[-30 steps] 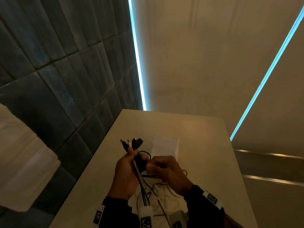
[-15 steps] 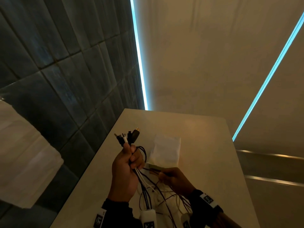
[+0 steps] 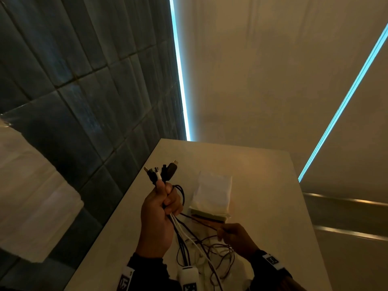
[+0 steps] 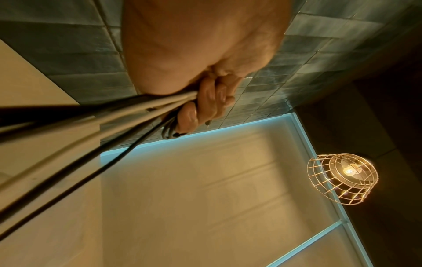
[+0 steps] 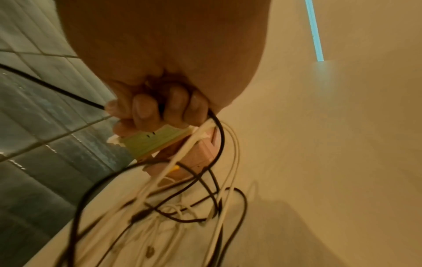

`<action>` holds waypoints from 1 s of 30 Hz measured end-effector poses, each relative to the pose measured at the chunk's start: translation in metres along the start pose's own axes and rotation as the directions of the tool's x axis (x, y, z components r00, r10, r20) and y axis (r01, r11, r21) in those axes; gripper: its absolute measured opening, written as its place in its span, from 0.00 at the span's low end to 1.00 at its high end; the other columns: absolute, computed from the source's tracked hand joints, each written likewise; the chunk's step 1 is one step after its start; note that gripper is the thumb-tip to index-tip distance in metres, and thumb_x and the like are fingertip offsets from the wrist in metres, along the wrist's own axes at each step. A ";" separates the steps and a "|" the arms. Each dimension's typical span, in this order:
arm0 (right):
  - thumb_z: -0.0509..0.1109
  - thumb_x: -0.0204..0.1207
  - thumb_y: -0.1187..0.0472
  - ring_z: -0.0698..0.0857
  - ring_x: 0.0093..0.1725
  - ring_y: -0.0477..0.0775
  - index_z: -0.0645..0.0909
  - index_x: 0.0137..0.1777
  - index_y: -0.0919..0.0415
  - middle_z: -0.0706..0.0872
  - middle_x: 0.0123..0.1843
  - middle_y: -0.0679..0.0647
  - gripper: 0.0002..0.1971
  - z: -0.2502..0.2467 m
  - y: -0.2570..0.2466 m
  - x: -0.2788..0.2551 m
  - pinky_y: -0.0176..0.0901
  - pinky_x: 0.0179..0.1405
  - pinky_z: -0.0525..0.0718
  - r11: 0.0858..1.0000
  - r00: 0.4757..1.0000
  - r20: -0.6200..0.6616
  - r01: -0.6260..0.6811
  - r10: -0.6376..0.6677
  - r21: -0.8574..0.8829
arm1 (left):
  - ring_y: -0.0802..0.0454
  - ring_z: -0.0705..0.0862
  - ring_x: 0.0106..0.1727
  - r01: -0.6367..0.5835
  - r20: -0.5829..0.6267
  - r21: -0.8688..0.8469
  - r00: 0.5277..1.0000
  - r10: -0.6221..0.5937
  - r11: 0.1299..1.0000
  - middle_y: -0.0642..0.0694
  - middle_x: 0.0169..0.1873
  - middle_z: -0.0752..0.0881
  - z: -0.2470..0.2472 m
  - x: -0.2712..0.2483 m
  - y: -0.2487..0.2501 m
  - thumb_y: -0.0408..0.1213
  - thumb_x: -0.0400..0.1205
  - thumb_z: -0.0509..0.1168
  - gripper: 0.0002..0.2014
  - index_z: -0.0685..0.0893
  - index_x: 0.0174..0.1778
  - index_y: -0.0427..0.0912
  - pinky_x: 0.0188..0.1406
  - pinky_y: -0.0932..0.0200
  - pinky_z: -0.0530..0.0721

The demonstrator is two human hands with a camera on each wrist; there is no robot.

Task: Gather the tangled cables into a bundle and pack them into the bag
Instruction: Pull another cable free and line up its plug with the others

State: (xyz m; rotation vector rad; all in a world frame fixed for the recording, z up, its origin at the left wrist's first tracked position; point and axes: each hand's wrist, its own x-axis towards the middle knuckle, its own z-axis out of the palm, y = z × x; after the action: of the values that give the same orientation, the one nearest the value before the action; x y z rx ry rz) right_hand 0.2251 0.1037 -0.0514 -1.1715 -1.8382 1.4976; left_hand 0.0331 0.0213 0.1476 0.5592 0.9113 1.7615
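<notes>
Still gathering: my left hand (image 3: 156,215) has a fist grip round the cables (image 3: 190,238), plugs up; right hand (image 3: 235,236) pinches one strand taut — bag (image 3: 214,194) on table (image 3: 273,206) at 12 o'clock. Next, probably coil the slack.

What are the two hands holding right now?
Left hand: grips the cable bundle below the plugs.
Right hand: pinches one dark cable.

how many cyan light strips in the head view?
2. One cyan light strip runs along the edge of the dark tiled wall, ending behind the table. The other slants across the beige wall at right.
</notes>
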 end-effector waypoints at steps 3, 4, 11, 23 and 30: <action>0.68 0.74 0.51 0.74 0.25 0.39 0.80 0.23 0.46 0.79 0.22 0.45 0.16 -0.006 0.002 -0.001 0.41 0.33 0.73 0.998 0.996 -0.081 -0.028 0.024 -0.049 | 0.59 0.60 0.20 0.003 -0.012 0.066 1.000 -0.003 0.998 0.53 0.22 0.65 0.000 0.001 -0.002 0.45 0.88 0.50 0.18 0.70 0.35 0.41 0.20 0.64 0.64; 0.69 0.76 0.57 0.74 0.24 0.39 0.80 0.23 0.46 0.78 0.21 0.43 0.18 -0.009 -0.003 0.000 0.40 0.33 0.73 0.997 0.991 -0.129 -0.039 0.030 -0.073 | 0.59 0.60 0.20 0.012 -0.022 0.108 1.000 -0.010 0.994 0.53 0.22 0.65 0.001 0.002 -0.004 0.45 0.88 0.50 0.18 0.70 0.35 0.41 0.20 0.64 0.64; 0.70 0.78 0.67 0.68 0.22 0.43 0.83 0.39 0.72 0.75 0.23 0.47 0.09 -0.018 -0.119 -0.011 0.33 0.22 0.67 0.926 0.965 -0.240 0.182 -0.104 0.332 | 0.52 0.69 0.23 0.126 -0.193 0.328 0.979 -0.064 0.936 0.43 0.26 0.77 0.006 0.006 -0.026 0.44 0.89 0.51 0.17 0.72 0.36 0.40 0.23 0.59 0.65; 0.70 0.76 0.62 0.69 0.24 0.39 0.86 0.34 0.57 0.77 0.25 0.43 0.09 -0.002 -0.134 -0.035 0.30 0.25 0.66 0.902 0.975 0.084 0.155 -0.205 0.402 | 0.45 0.79 0.34 0.212 0.005 -0.084 0.977 -0.213 0.974 0.45 0.27 0.72 0.018 0.000 -0.013 0.47 0.87 0.52 0.18 0.72 0.36 0.39 0.48 0.49 0.80; 0.69 0.80 0.65 0.70 0.25 0.41 0.85 0.32 0.67 0.75 0.25 0.44 0.14 -0.007 -0.064 -0.021 0.32 0.28 0.68 0.960 0.997 -0.013 0.071 -0.070 0.270 | 0.57 0.61 0.23 0.151 0.094 -0.048 0.985 -0.146 0.987 0.50 0.25 0.67 0.016 0.000 -0.008 0.48 0.83 0.54 0.18 0.72 0.31 0.43 0.26 0.60 0.61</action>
State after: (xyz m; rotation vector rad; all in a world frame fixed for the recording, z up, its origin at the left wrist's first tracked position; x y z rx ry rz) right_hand 0.2219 0.0878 0.0141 -0.9676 -1.5934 1.6427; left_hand 0.0490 0.0280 0.1509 0.5168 0.8181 1.6094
